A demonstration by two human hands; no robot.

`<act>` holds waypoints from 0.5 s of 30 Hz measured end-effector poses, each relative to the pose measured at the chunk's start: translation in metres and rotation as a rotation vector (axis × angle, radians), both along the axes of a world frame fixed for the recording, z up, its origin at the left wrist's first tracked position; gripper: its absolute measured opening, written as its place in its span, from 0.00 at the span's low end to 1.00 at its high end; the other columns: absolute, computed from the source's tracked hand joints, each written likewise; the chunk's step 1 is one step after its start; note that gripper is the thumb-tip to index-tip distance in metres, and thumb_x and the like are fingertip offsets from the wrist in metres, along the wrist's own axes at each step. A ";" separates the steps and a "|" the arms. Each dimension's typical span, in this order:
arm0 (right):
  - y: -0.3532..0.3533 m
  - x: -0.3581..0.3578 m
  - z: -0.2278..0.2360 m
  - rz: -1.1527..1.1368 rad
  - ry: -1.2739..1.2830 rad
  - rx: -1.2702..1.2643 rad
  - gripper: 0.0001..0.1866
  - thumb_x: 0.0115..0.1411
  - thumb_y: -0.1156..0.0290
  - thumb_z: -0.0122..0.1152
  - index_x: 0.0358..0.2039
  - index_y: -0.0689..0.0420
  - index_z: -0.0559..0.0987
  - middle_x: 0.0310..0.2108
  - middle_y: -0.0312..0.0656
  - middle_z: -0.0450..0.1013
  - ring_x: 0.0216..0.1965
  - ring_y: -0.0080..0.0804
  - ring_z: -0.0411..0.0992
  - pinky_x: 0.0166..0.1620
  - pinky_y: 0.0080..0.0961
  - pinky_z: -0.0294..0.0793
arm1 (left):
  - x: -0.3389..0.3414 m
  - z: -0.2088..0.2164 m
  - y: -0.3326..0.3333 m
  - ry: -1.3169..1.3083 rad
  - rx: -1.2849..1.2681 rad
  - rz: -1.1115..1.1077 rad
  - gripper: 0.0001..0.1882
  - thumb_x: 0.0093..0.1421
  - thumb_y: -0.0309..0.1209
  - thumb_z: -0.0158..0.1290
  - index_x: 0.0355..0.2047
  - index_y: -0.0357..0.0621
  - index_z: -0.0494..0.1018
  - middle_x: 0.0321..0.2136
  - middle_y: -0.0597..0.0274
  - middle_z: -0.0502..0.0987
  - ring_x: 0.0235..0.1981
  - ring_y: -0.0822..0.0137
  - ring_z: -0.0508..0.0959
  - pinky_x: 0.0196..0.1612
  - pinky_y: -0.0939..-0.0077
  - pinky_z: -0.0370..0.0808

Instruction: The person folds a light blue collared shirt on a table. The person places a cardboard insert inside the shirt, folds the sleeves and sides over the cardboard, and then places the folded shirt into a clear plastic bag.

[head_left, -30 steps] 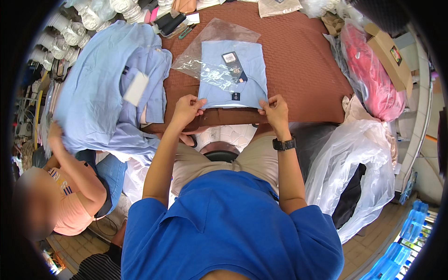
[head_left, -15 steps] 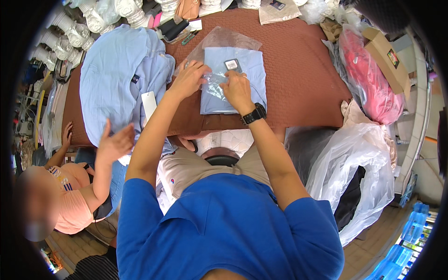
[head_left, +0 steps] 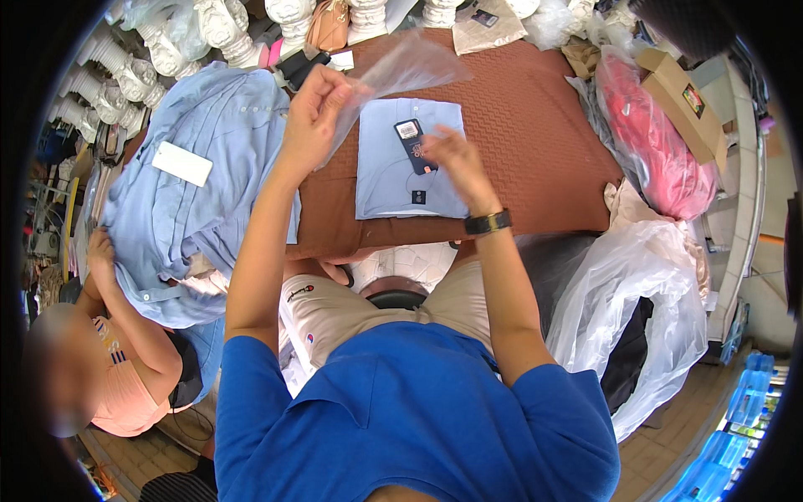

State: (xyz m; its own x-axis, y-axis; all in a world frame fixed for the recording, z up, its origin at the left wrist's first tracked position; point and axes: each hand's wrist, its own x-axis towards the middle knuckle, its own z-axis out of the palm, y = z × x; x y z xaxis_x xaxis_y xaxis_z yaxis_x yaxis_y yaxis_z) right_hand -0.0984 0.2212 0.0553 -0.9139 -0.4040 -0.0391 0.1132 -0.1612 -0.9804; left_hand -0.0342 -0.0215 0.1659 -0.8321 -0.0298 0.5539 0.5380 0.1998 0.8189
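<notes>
Sack of translucent white plastic (head_left: pixel 615 289), mouth gaping, off near right corner of the brown cloth-covered tabletop (head_left: pixel 535 151); black cloth (head_left: pixel 626 360) inside. Off near left corner: co-worker's hand (head_left: pixel 101 255) on a loose heap of light-blue garments (head_left: pixel 222 125), which covers the tabletop's left end and overhangs the near edge. White card tag (head_left: pixel 181 164) on top of heap.

Folded light-blue fabric shirt (head_left: pixel 381 171): flat rectangle, near edge, about mid-width. Small black square label (head_left: pixel 418 197) near its bottom, dark rectangular hang tag (head_left: pixel 411 144) lying mid-shirt.

Right hand (head_left: pixel 458 163) over shirt's right side, fingers loosely spread, blurred, nothing seen in them; can't tell if fingertips touch the hang tag. Left hand (head_left: pixel 314 117) raised beyond shirt's left side, thumb and fingers pinching clear plastic bag (head_left: pixel 414 67), which fans out toward the far edge.

Right edge: red garment in clear plastic (head_left: pixel 644 138), brown cardboard box (head_left: pixel 682 109) against it. Past far edge: ornate white pedestals (head_left: pixel 293 18).
</notes>
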 end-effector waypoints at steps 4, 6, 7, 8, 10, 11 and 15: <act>-0.050 0.046 -0.002 0.389 -0.429 -0.576 0.36 0.63 0.64 0.64 0.65 0.60 0.57 0.58 0.50 0.69 0.57 0.38 0.70 0.59 0.35 0.69 | 0.009 0.036 0.014 -0.015 0.259 -0.099 0.06 0.72 0.32 0.45 0.44 0.44 0.67 0.42 0.55 0.80 0.41 0.70 0.77 0.52 0.71 0.72; -0.070 0.052 0.018 0.423 -0.488 -0.867 0.34 0.63 0.65 0.64 0.64 0.59 0.59 0.59 0.49 0.67 0.58 0.39 0.69 0.61 0.36 0.66 | 0.023 0.042 0.018 -0.056 0.376 -0.078 0.06 0.71 0.32 0.45 0.44 0.43 0.67 0.43 0.54 0.80 0.41 0.69 0.77 0.50 0.71 0.74; -0.074 0.053 0.027 0.436 -0.517 -1.012 0.33 0.63 0.65 0.64 0.64 0.58 0.60 0.59 0.48 0.66 0.58 0.40 0.69 0.62 0.36 0.65 | 0.028 0.040 0.017 -0.077 0.424 -0.062 0.06 0.71 0.31 0.45 0.43 0.43 0.67 0.43 0.53 0.79 0.40 0.69 0.78 0.49 0.71 0.75; -0.075 0.051 0.038 0.393 -0.492 -1.058 0.30 0.63 0.65 0.64 0.62 0.57 0.62 0.57 0.46 0.68 0.56 0.38 0.70 0.60 0.35 0.68 | 0.032 0.037 0.016 -0.097 0.472 -0.047 0.06 0.71 0.31 0.45 0.42 0.42 0.67 0.44 0.51 0.79 0.40 0.68 0.78 0.47 0.71 0.76; -0.076 0.042 0.056 0.311 -0.437 -1.147 0.25 0.63 0.66 0.64 0.58 0.55 0.68 0.52 0.43 0.72 0.51 0.34 0.73 0.55 0.33 0.72 | 0.041 0.032 0.016 -0.127 0.588 -0.011 0.05 0.70 0.30 0.46 0.42 0.42 0.68 0.44 0.53 0.79 0.40 0.69 0.78 0.46 0.72 0.76; -0.073 0.031 0.053 0.243 -0.367 -1.073 0.21 0.63 0.66 0.64 0.54 0.54 0.71 0.49 0.41 0.74 0.48 0.32 0.73 0.52 0.31 0.73 | 0.043 0.027 0.016 -0.142 0.647 0.006 0.05 0.70 0.30 0.47 0.42 0.42 0.69 0.44 0.54 0.78 0.40 0.69 0.78 0.46 0.73 0.76; -0.063 0.013 0.064 -0.136 -0.122 -0.689 0.06 0.62 0.67 0.65 0.37 0.53 0.78 0.32 0.32 0.76 0.31 0.20 0.73 0.34 0.21 0.74 | 0.038 -0.018 0.000 -0.080 0.850 0.266 0.03 0.68 0.27 0.51 0.38 0.41 0.71 0.41 0.60 0.77 0.39 0.72 0.76 0.44 0.75 0.76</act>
